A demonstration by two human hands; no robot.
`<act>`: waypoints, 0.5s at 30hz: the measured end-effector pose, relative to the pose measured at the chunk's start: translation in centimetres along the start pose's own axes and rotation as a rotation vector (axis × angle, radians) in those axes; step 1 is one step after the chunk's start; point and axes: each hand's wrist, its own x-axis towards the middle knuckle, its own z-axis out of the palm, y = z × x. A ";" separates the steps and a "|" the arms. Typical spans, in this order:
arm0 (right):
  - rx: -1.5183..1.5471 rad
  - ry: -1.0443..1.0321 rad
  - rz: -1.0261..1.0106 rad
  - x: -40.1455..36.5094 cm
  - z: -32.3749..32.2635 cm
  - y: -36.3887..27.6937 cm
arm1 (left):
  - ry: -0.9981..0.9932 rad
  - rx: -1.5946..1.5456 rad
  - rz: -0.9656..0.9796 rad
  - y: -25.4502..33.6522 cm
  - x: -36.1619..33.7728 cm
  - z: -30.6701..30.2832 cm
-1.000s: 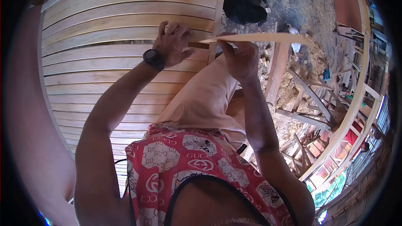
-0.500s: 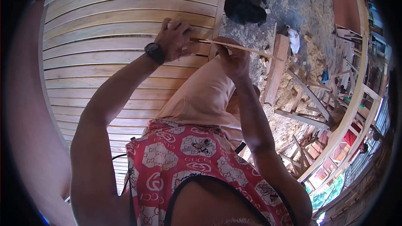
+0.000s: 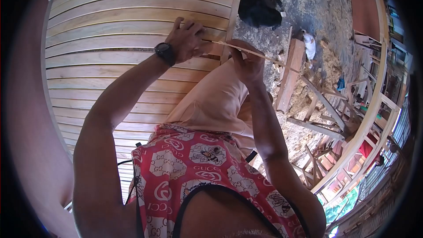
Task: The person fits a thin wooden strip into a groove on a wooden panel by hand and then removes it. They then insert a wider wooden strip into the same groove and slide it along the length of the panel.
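Slatted panel (image 3: 132,26) lies under open left grip (image 3: 186,42); right grip (image 3: 247,61), partly hidden, pinches strip (image 3: 273,60).

Pale bare wood, smooth and low-sheen: slatted panel (image 3: 132,14) at 10 o'clock.
Thin strip (image 3: 275,61) at 2 looks like matt wood too. Printed cloth shirt (image 3: 207,163) at 6, plain matt cloth trousers (image 3: 205,101), rough ground (image 3: 328,6) around 1.

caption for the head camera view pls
Left hand over a slatted wooden panel, right hand holding a thin wooden strip near its edge.
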 end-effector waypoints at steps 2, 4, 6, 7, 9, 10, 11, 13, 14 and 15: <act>0.038 0.003 0.030 -0.1 0.2 0.1 | 0.001 -0.004 0.007 0.0 -0.1 0.0; 0.037 0.003 0.026 -0.1 0.2 0.3 | 0.001 -0.001 -0.009 0.0 0.0 0.0; 0.036 0.004 0.022 -0.2 0.2 0.4 | -0.003 0.000 -0.020 0.2 0.0 0.1; -0.009 0.007 0.035 -0.1 0.1 0.0 | -0.006 0.001 -0.031 0.4 0.1 0.0; -0.054 0.010 0.047 -0.1 0.1 -0.1 | -0.012 0.012 -0.030 0.6 0.1 -0.4; -0.064 0.010 0.048 -0.1 0.1 0.1 | -0.017 0.022 -0.028 0.7 0.2 -0.5; -0.074 0.011 0.049 -0.2 0.1 0.1 | -0.017 0.023 -0.028 0.8 0.3 -0.4; -0.073 0.005 0.069 -0.2 0.1 0.1 | -0.040 0.017 -0.113 1.2 0.6 -0.4; -0.071 -0.001 0.088 -0.2 0.1 0.1 | -0.039 0.017 -0.112 1.4 0.8 -0.6; -0.072 0.000 0.088 -0.2 0.1 0.2 | -0.057 0.009 -0.132 1.7 0.8 -0.8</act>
